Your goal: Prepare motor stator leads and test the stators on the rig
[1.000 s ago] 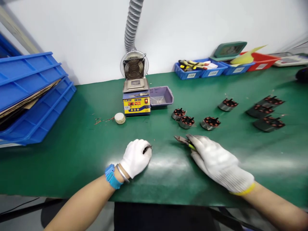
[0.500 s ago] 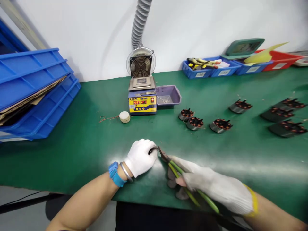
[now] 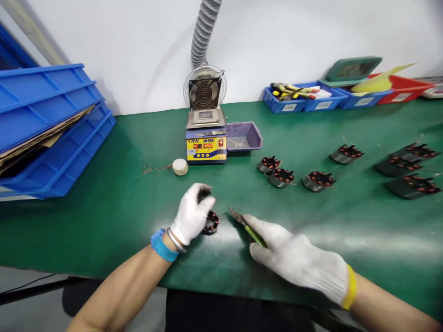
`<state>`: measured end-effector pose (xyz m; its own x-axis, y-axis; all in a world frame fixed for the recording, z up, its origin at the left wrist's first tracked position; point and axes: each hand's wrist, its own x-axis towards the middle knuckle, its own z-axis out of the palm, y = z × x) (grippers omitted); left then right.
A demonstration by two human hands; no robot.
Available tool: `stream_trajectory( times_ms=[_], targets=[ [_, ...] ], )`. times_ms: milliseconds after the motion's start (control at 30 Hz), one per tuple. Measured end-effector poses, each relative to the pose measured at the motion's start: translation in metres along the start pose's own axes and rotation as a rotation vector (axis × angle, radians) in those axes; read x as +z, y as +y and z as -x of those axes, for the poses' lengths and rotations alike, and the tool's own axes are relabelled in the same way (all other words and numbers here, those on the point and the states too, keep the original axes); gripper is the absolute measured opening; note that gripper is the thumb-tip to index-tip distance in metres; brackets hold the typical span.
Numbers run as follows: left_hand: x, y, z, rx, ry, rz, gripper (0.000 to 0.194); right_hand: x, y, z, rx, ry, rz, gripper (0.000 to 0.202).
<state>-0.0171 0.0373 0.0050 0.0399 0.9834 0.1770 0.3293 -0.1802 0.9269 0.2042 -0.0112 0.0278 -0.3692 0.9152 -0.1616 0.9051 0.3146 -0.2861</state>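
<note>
Copper-wound stator (image 3: 215, 224), likely stiff, best held by its rim (image 3: 209, 233); left hand (image 3: 192, 216) half-curled at it, grip unclear; right hand (image 3: 294, 253) clasps pliers (image 3: 247, 228).

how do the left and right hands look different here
The right hand grips green-handled pliers; the left hand partly covers a wound stator. The right glove has a yellow cuff; the left glove shows none. Both gloves are mostly white.
</note>
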Motion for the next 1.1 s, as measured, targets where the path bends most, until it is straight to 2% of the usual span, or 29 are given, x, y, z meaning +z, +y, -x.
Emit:
stream_trajectory(
  times_ms=[67,133,200,267,300,367,433,500,567,700,733,800,867,933,967,1033,1100],
  targets=[
    [-0.006,-0.009,-0.009,-0.013,0.090,0.109,0.025,-0.005,-0.007,-0.005,0.031,-0.003,0.158,0.057],
    [-0.007,-0.019,-0.017,-0.055,0.131,0.148,0.031,-0.007,-0.018,-0.015,0.005,0.093,0.279,0.055],
    [-0.007,-0.027,-0.022,-0.083,0.136,0.149,0.036,-0.004,-0.031,-0.028,-0.090,0.242,0.280,0.068],
    [-0.005,-0.031,-0.026,-0.081,0.139,0.138,0.042,0.001,-0.046,-0.043,-0.194,0.324,0.189,0.081],
    [-0.004,-0.032,-0.027,-0.080,0.143,0.135,0.044,0.004,-0.053,-0.049,-0.235,0.310,0.151,0.078],
    [-0.004,-0.033,-0.028,-0.093,0.159,0.132,0.048,0.007,-0.064,-0.054,-0.297,0.241,0.114,0.055],
    [-0.005,-0.033,-0.029,-0.115,0.183,0.142,0.052,0.006,-0.064,-0.045,-0.317,0.224,0.089,0.041],
    [-0.005,-0.033,-0.030,-0.136,0.195,0.168,0.057,0.001,-0.048,-0.022,-0.279,0.259,0.050,0.042],
    [-0.004,-0.032,-0.030,-0.158,0.191,0.186,0.061,-0.007,-0.015,0.011,-0.153,0.269,0.008,0.044],
    [0.003,-0.026,-0.026,-0.187,0.171,0.162,0.061,-0.028,0.084,0.077,0.412,0.230,-0.026,0.047],
    [0.005,-0.025,-0.025,-0.186,0.159,0.150,0.060,-0.035,0.108,0.089,0.517,0.276,0.012,0.050],
    [0.010,-0.021,-0.022,-0.173,0.125,0.124,0.058,-0.047,0.144,0.101,0.678,0.505,0.261,0.057],
    [0.014,-0.018,-0.020,-0.161,0.090,0.114,0.058,-0.056,0.160,0.095,0.651,0.673,0.416,0.066],
    [0.014,-0.016,-0.020,-0.157,0.074,0.119,0.059,-0.059,0.159,0.074,0.533,0.732,0.419,0.067],
    [0.013,-0.016,-0.020,-0.157,0.075,0.124,0.059,-0.059,0.155,0.059,0.474,0.719,0.389,0.065],
    [0.010,-0.016,-0.021,-0.160,0.090,0.130,0.060,-0.058,0.144,0.025,0.395,0.613,0.346,0.055],
    [0.006,-0.017,-0.022,-0.158,0.113,0.131,0.059,-0.057,0.135,-0.005,0.410,0.495,0.295,0.049]
  ],
)
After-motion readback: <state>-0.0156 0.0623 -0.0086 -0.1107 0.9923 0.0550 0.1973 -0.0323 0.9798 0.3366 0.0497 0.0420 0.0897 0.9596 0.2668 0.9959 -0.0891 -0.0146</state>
